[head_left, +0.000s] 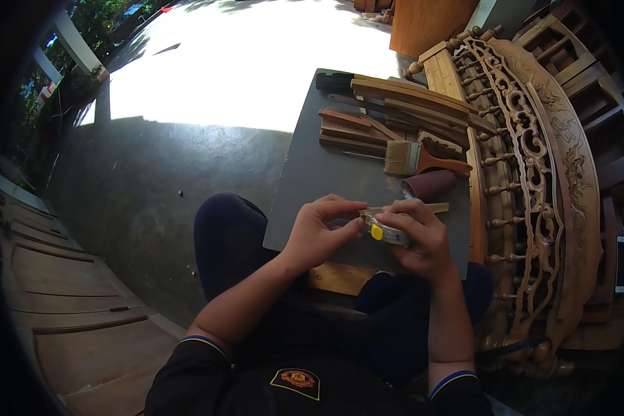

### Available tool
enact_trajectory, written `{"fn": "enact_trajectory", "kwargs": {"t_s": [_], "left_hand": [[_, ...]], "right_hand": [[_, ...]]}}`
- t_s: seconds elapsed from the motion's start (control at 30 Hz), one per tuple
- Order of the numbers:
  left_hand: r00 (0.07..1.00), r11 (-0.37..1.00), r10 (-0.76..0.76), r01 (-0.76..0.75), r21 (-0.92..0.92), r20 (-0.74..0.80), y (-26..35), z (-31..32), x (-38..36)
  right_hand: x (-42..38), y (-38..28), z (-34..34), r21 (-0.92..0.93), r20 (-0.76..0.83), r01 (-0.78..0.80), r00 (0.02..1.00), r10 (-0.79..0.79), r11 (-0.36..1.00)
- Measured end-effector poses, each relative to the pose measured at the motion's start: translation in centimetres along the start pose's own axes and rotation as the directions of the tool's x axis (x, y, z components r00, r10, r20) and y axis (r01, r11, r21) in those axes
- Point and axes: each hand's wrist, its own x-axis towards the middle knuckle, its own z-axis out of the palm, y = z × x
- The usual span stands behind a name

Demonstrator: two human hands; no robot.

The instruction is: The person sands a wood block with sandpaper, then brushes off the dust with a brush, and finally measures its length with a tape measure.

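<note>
My right hand (pixel 423 236) is wrapped round a tape measure (pixel 393 236) with a yellow part on its front. A thin wooden strip (pixel 438 207) runs just above it, partly hidden behind the right fingers. My left hand (pixel 322 230) pinches the left end of that strip between thumb and forefinger, close to the tape measure's mouth. Whether any tape blade is pulled out along the wood is too small to tell. Both hands are over the near part of a grey board (pixel 301 166).
On the board lie a paintbrush (pixel 403 158), a rolled piece of brown sandpaper (pixel 430 184) and several wooden pieces (pixel 412 93). Carved wooden furniture (pixel 527 152) stands close on the right, with a phone (pixel 621 263) beyond it. Wooden panels (pixel 69 270) lie at the left.
</note>
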Motion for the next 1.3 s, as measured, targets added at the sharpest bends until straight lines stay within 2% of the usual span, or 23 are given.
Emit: {"fn": "enact_trajectory", "kwargs": {"t_s": [0.43,0.67,0.77,1.17,1.3], "left_hand": [[0.996,0.986,0.010,0.006,0.167,-0.091,0.6,0.4,-0.5],[0.992,0.994,-0.004,0.017,0.111,-0.123,0.5,0.9,-0.6],[0.989,0.995,0.007,0.009,0.102,-0.149,-0.1,0.9,-0.6],[0.995,0.995,0.054,-0.047,0.090,-0.082,-0.6,0.4,-0.3],[0.986,0.993,0.117,-0.112,0.048,-0.120,-0.8,0.6,-0.4]], "right_hand": [[-0.3,0.1,0.3,-0.132,0.025,0.053,0.998,-0.051,0.990],[-0.1,-0.8,0.3,-0.241,0.046,0.046,0.998,-0.036,0.969],[0.2,-2.0,0.9,-0.367,0.075,0.087,0.995,-0.064,0.926],[0.2,-1.4,0.5,-0.343,0.146,0.070,0.989,-0.020,0.937],[0.4,-1.9,0.5,-0.365,0.102,0.081,0.994,-0.047,0.928]]}}
